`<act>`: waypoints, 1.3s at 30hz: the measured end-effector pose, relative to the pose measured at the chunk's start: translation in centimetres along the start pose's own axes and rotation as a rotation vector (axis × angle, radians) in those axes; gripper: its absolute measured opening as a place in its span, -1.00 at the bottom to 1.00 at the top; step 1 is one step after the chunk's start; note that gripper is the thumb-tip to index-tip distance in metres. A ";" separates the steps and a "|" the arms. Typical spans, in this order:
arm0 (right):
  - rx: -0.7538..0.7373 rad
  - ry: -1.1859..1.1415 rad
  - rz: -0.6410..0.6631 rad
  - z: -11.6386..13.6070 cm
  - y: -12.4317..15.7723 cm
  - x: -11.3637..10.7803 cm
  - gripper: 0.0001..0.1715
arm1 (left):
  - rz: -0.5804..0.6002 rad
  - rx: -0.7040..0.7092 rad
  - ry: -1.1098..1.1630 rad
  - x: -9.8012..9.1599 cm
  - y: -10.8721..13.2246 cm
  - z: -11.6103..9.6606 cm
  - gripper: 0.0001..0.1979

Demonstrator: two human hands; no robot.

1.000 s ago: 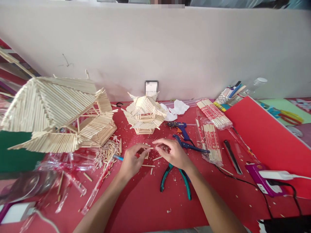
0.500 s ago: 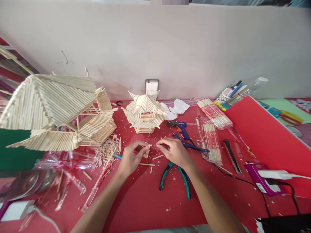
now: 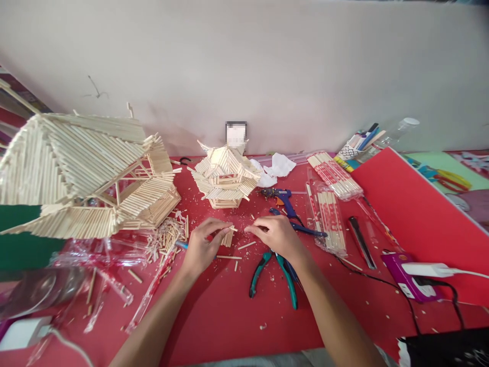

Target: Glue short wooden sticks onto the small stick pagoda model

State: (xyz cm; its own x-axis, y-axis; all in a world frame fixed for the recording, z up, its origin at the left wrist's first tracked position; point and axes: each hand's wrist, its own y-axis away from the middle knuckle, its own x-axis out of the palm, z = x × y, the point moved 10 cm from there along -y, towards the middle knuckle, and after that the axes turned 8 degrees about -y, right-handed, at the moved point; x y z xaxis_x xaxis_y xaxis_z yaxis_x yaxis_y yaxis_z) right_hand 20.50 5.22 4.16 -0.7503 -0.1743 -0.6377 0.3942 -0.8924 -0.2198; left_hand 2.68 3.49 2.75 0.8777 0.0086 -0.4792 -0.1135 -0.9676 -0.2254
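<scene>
A short wooden stick [image 3: 233, 229] is held out over the middle of the red table [image 3: 229, 321], pinched between the thumb and finger of the left hand [image 3: 202, 247]. Its free end is pointed toward the right hand [image 3: 280, 235], which is held near it but not touching it. The thumb and finger of the right hand are pressed together at the tips; whether some tiny thing is held there cannot be told. Just below the pinched stick, a small row of short sticks [image 3: 227, 239] can be seen on the table. A few loose sticks [image 3: 246, 245] are spread between the hands. Green-handled pliers [image 3: 287, 283] are seen near the right wrist, with their handles spread wide. Past the right hand, a blue tool [image 3: 309, 230] is partly hidden, and a blue glue gun [image 3: 286, 200] is found a bit farther back. Behind the hands, a little stick house [image 3: 226, 194] is seen, and a much bigger stick house [image 3: 87, 163] is set on the left. A pile of stick bits [image 3: 168, 237] is heaped beside the big one. On the right, packed sticks [image 3: 331, 219] are seen in clear wrap, near a cutter knife [image 3: 361, 242].
</scene>
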 end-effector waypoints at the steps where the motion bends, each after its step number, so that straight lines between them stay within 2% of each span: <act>1: 0.005 -0.018 0.010 -0.2 0.0 0.2 -0.59 | 0.000 0.002 -0.011 0.0 0.0 0.0 -0.84; 5: 0.007 -0.095 0.048 -0.2 0.1 0.5 -0.76 | -0.003 0.006 -0.049 0.0 0.0 0.1 -0.86; 9: 0.001 -0.285 0.170 1.2 0.4 1.2 -0.48 | 0.004 0.028 -0.059 0.1 -0.1 -0.2 -0.88; 11: 0.012 -0.355 0.191 1.9 0.4 1.4 -0.53 | 0.017 0.047 -0.061 0.4 -0.1 -0.4 -0.89; 16: 0.050 -0.433 0.104 2.1 0.2 1.4 -0.85 | 0.070 0.053 -0.055 1.0 0.1 -0.9 -0.89; 23: 0.171 -0.574 0.089 0.8 0.0 1.8 -0.85 | 0.144 -0.046 0.117 1.6 0.2 -0.8 -0.82; 28: 0.180 -0.549 0.070 0.8 0.0 1.6 -0.85 | 0.191 -0.105 0.154 2.0 0.3 -0.2 -0.77; 39: 0.138 -0.471 0.090 1.1 -0.1 1.6 -0.85 | 0.121 0.053 -0.050 1.5 0.5 -1.5 -0.89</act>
State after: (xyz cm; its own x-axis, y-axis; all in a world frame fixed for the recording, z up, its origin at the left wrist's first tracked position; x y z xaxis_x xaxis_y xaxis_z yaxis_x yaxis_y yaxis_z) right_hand 18.74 4.56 3.95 -0.8874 -0.3935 -0.2402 0.4179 -0.9066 -0.0588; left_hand 4.63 2.68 3.20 0.8317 -0.0933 -0.5473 -0.2428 -0.9476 -0.2075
